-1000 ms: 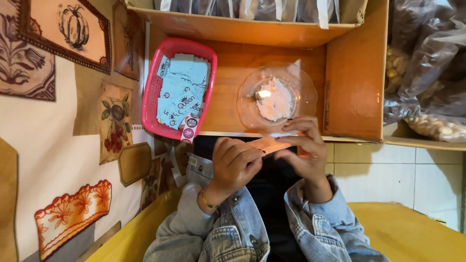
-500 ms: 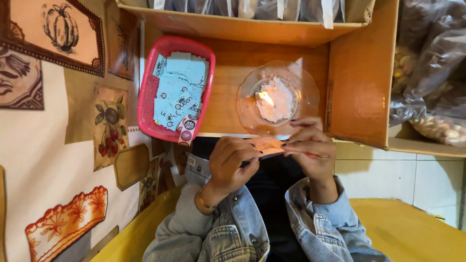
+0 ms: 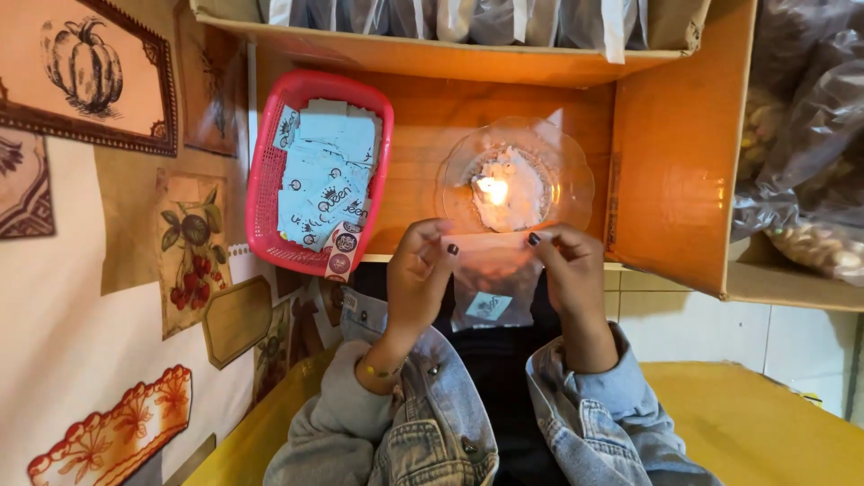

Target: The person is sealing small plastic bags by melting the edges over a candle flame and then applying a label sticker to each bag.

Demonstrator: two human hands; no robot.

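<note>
Head view, looking down: both hands hold up a small clear plastic pouch by its top corners, just in front of the near edge of an orange-brown cardboard box. The left hand pinches the pouch's upper left corner between thumb and forefinger, the other fingers curled toward the palm. The right hand pinches the upper right corner the same way, its dark-painted nails showing. The pouch hangs flat between them over the person's dark lap, and a small pale blue square label lies low inside it or on its face; which one I cannot tell. Blue denim sleeves cover both forearms, and a thin bracelet circles the left wrist.

Inside the box, just beyond the hands, stands a clear scalloped glass dish with a lump of white wax and a small flame burning on it. To the left of the dish, a pink plastic mesh basket holds a loose stack of pale blue square labels with dark print; a short strip of round stickers hangs over its near rim. Along the far wall of the box stands a row of clear packets with white strips. To the right of the box lie large clear plastic bags of pale nuts. On the left, a patterned cloth with a pumpkin picture and a fruit picture covers the surface.
</note>
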